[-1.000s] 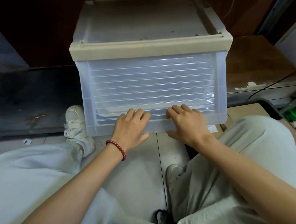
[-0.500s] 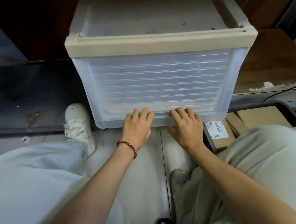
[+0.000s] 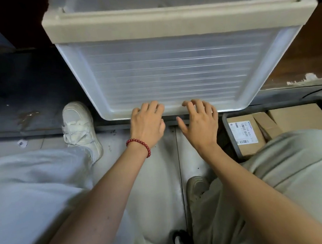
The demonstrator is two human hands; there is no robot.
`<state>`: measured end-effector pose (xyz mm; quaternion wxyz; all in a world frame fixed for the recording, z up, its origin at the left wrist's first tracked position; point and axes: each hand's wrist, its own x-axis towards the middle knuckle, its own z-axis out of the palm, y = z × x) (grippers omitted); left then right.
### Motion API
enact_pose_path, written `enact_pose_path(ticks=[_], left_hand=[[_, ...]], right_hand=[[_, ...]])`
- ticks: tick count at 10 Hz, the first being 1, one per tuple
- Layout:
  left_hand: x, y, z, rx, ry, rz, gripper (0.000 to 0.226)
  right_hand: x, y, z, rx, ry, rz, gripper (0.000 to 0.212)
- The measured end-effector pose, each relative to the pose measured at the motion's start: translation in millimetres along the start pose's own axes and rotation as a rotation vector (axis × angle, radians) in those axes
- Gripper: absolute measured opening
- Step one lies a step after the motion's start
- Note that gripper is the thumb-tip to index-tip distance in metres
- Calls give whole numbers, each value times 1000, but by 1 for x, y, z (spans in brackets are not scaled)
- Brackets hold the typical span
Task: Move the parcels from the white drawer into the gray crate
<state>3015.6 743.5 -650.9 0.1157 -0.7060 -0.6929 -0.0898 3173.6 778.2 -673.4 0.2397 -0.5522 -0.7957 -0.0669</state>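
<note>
Stock: one translucent white plastic drawer [image 3: 172, 74]; one gray plastic crate [image 3: 225, 126]; three brown cardboard parcels [image 3: 250, 148] [image 3: 267, 124] [image 3: 299, 117]; two white shoes [image 3: 79, 126] [image 3: 197, 185].

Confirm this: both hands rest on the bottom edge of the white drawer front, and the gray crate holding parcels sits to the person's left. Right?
Not quite. The head view shows the gray crate, holding parcels, to the person's right, not left. The rest stands: left hand and right hand both rest on the bottom edge of the white drawer front.
</note>
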Motion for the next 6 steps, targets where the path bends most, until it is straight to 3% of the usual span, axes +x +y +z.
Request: enact_pose_path(ticks=[2,3,4,6], left_hand=[[-11,10,-10,-12,-191,-56,48],[-16,11,-21,-8,-300,-67,63],[-22,12,-38,-7,-418,-74,74],[-11,7,-105,58,-297,-84,66]], right_hand=[[-7,-2,-13,21,-188,12,60],[-7,3,-30,-22,-458,-32,78],[-4,6,-49,-47,-621,-48,81],[24,6,-118,-30,-578,-65,72]])
